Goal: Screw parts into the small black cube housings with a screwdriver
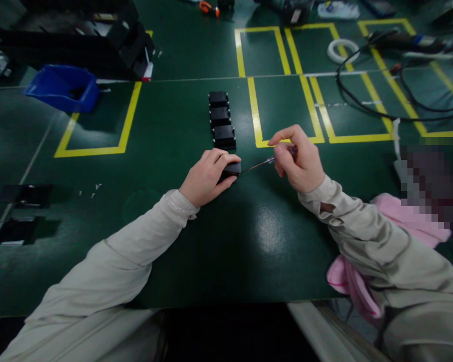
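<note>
My left hand (pixel 209 176) is closed around a small black box (pixel 232 170), pressing it to the green table. Its fingers hide part of the box. In my right hand (pixel 298 161) is a screwdriver (pixel 271 159), its thin shaft slanting down to the left. The tip meets the right side of the box, near a corner. Beyond my left hand, several black boxes of the same sort stand in a column, the nearest one (pixel 224 136) close to my fingers. Small shiny screws show along their sides.
A few loose screws (pixel 94 190) lie left, near flat black pieces (pixel 26 195). A blue bin (pixel 66 86) stands back left beside stacked black trays (pixel 71 40). Yellow tape (pixel 287 143) marks the table. Black cable (pixel 342 90), a white tape roll (pixel 343 51) and pink cloth (pixel 392 211) are right.
</note>
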Tool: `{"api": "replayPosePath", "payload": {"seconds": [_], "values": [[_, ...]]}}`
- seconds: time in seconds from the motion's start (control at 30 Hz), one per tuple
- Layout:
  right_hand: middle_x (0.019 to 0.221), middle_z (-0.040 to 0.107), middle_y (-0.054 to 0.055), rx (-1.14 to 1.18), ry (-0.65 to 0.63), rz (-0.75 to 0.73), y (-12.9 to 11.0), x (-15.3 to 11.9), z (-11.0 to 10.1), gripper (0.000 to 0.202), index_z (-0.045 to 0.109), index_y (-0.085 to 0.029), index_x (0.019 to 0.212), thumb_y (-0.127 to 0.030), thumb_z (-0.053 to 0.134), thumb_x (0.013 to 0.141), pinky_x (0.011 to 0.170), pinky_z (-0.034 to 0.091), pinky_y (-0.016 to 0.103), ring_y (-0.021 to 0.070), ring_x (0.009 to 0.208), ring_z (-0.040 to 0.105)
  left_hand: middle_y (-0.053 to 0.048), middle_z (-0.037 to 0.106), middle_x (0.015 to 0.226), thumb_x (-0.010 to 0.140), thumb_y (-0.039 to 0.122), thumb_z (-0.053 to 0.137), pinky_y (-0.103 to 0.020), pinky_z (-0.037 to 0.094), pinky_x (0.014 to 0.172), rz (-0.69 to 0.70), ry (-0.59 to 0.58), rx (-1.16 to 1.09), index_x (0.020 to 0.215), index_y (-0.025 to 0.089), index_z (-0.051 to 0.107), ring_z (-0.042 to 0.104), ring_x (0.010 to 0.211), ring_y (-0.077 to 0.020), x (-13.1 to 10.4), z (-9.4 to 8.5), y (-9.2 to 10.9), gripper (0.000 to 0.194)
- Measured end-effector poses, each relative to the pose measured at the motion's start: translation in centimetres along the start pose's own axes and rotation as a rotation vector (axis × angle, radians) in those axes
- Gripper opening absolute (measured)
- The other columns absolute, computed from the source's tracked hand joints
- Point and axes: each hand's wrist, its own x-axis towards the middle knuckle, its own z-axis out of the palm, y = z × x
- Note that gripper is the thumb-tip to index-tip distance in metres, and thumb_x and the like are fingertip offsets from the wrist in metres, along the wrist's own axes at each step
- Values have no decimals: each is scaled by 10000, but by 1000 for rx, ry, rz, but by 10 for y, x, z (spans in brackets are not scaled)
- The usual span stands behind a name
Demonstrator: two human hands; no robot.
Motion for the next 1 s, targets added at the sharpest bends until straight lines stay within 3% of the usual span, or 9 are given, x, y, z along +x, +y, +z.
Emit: {"api": "replayPosePath", "payload": {"seconds": [0.23,1.0], "values": [[553,430,-81,-15,-17,18,-1,1,0,215,520,-236,915,-438,463,960,421,323,251,65,408,420,-100,533,1197,904,253,549,-452,450,966,-2,-3,-7,1256,197,475,493,1129,-264,0,0,0,364],[516,441,-90,4,-1,23,-2,0,-1,180,523,-235,956,-399,451,973,386,336,247,67,379,446,-100,534,1194,909,258,545,-437,450,962,0,-5,-3,1255,193,473,494,1126,-260,0,0,0,359]]}}
